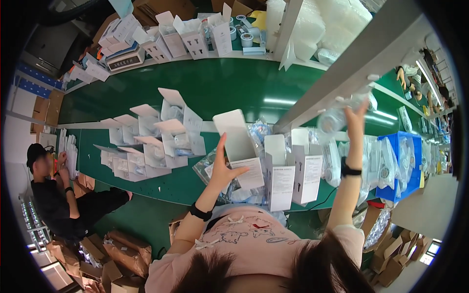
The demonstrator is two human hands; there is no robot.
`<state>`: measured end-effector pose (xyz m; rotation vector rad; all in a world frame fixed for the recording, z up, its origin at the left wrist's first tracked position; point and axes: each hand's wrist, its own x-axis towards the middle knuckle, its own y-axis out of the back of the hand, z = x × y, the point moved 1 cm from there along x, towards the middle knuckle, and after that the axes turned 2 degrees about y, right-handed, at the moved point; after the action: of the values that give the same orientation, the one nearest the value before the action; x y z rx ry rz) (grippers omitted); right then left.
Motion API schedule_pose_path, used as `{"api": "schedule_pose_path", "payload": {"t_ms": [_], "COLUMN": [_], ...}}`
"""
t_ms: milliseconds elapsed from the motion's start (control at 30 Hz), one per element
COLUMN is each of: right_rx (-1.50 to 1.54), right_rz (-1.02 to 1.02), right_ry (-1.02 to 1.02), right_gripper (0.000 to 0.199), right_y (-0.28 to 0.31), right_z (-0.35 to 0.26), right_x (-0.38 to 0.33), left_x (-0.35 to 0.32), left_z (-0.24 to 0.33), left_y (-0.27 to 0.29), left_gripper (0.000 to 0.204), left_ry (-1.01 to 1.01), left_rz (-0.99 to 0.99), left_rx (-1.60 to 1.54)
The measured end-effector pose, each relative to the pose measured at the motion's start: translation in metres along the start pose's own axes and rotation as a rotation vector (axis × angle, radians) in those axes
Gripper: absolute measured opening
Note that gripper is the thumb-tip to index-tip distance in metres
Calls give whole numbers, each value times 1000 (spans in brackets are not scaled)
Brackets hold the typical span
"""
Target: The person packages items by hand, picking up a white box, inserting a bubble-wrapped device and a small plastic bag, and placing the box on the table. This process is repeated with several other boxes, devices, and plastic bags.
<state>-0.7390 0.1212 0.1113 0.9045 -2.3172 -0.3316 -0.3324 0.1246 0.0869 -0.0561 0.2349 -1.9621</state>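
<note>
My left hand point(223, 168) grips the left side of a white carton point(250, 174), thumb across its front panel and a finger along its side. The carton's lid flap stands raised. Out to the right, my right hand point(356, 115) is raised beside the grey post, closed on a clear plastic package point(333, 120) with a rounded end; motion blurs it and its contents cannot be made out. Two more white cartons point(281, 188) stand upright with open flaps just right of the held carton. Bagged parts point(242, 195) lie under and beside it.
Rows of open white cartons point(146, 161) stand on the green table point(181, 185) to the left. A blue bin point(421, 166) and bagged parts are at right. The grey post point(337, 73) slants beside my right hand. Another person point(53, 190) sits at far left.
</note>
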Motion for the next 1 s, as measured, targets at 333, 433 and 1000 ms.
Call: {"api": "schedule_pose_path", "payload": {"t_ms": [333, 433, 1000], "right_rx": [957, 728, 468], "right_rz": [184, 200, -118], "right_ry": [-429, -301, 31], "right_gripper": [62, 61, 49], "right_y": [-15, -39, -83], "right_z": [-209, -218, -213], "right_x": [-173, -181, -208], "left_x": [-45, -59, -92], "left_z": [30, 25, 33], "left_y": [-26, -21, 13], "left_gripper": [86, 87, 71], "left_ry": [-189, -242, -566], "left_rz": [-179, -82, 154], "left_rx": [775, 742, 793]}}
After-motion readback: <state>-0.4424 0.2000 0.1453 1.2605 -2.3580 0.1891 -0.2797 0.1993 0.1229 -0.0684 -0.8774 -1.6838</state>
